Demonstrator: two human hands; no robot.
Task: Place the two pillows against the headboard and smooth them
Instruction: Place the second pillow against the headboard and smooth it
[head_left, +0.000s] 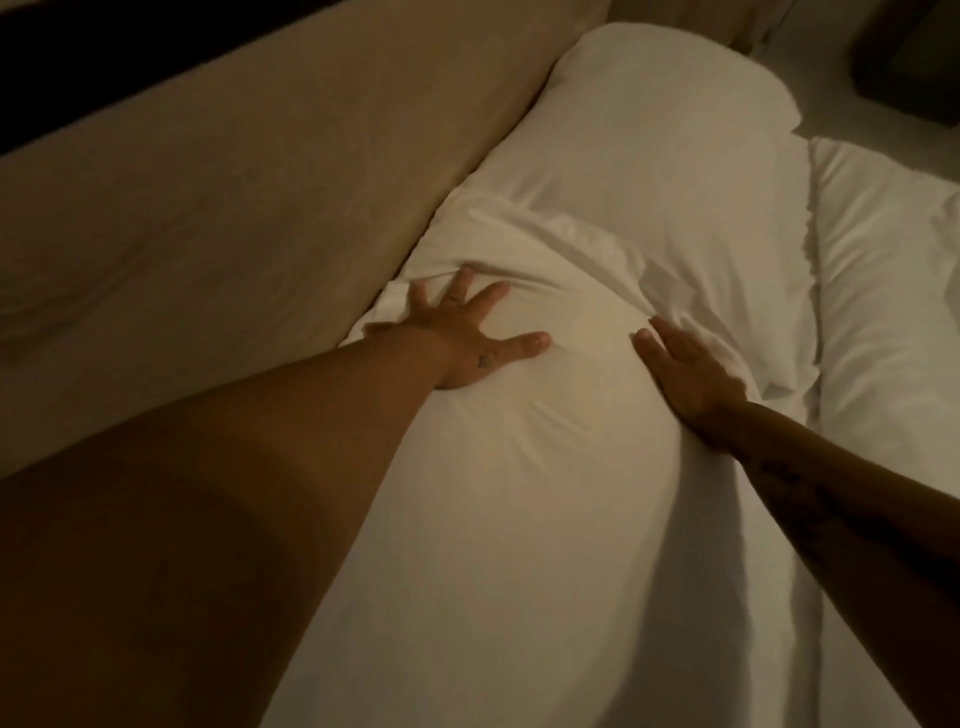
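Two white pillows lie in a row along the beige padded headboard (208, 197). The near pillow (498, 493) fills the lower middle; the far pillow (649, 156) lies beyond it, and the two touch end to end. My left hand (467, 338) rests flat with fingers spread on the near pillow's far end, close to the headboard. On that pillow's right side my right hand (685, 374) presses flat, fingers together, and the case bunches into folds beside it. Neither hand holds anything.
A white duvet (883, 270) lies to the right of the pillows. White sheet shows at the top right, with a dark object (914, 52) in the corner. A dark strip runs along the headboard's top at the upper left.
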